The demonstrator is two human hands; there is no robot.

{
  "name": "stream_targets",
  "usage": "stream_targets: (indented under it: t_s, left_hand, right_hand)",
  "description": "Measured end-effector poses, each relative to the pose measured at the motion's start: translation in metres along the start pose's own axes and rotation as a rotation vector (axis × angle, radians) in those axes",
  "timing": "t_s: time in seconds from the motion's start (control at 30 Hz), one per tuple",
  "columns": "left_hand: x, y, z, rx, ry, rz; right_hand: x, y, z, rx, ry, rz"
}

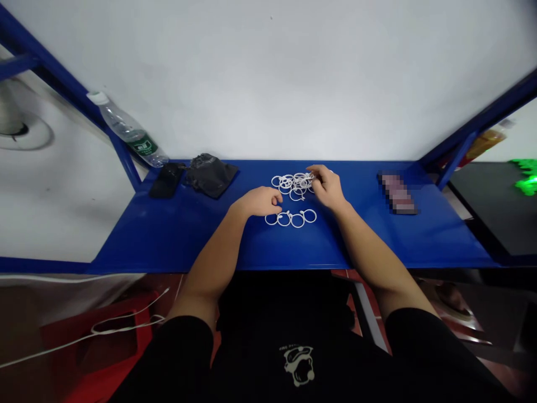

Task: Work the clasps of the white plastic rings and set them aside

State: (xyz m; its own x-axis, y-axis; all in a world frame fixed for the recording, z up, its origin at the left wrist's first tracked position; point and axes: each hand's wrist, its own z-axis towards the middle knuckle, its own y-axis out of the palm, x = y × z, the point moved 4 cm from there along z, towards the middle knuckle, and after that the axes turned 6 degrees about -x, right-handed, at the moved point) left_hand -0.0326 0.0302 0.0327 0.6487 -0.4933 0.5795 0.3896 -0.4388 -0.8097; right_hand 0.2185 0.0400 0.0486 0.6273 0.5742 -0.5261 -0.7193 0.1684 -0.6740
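Your right hand [328, 184] curls at the right edge of the white plastic ring heap [298, 185]; your left hand [264, 201], also curled, is front-left, by the ring row [290, 219]. Grips can't be told. Rings seem light, springy: pinch rims.

The left hand [264, 201] partly hides the end ring [269, 223] of the row. Whether the right hand [328, 186] pinches any piled rings [297, 194] is too small to tell. Blocky blur masks the phone [396, 193].

L hand [263, 201] nr white ring row [290, 216], R hand [328, 187] at ring pile [298, 181], blk pouch [211, 175] on L, blue tbl [168, 235]
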Motion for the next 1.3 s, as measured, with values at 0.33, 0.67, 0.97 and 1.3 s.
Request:
stream_targets:
  t_s: [0.33, 0.67, 0.97, 1.3]
  left_hand:
    - [-0.004, 0.004, 0.002, 0.002, 0.031, 0.007]
    - [0.010, -0.013, -0.001, 0.302, 0.058, -0.024]
    - [0.018, -0.010, -0.001, 0.323, 0.122, -0.083]
    - [0.022, -0.010, -0.001, 0.559, 0.159, -0.134]
  right_hand:
    - [0.017, 0.003, 0.002, -0.004, 0.081, -0.115]
    - [-0.025, 0.026, -0.005, -0.345, -0.125, 0.007]
    - [-0.040, 0.036, -0.010, -0.538, -0.245, 0.080]
    - [-0.033, 0.029, -0.006, -0.486, -0.069, 0.033]
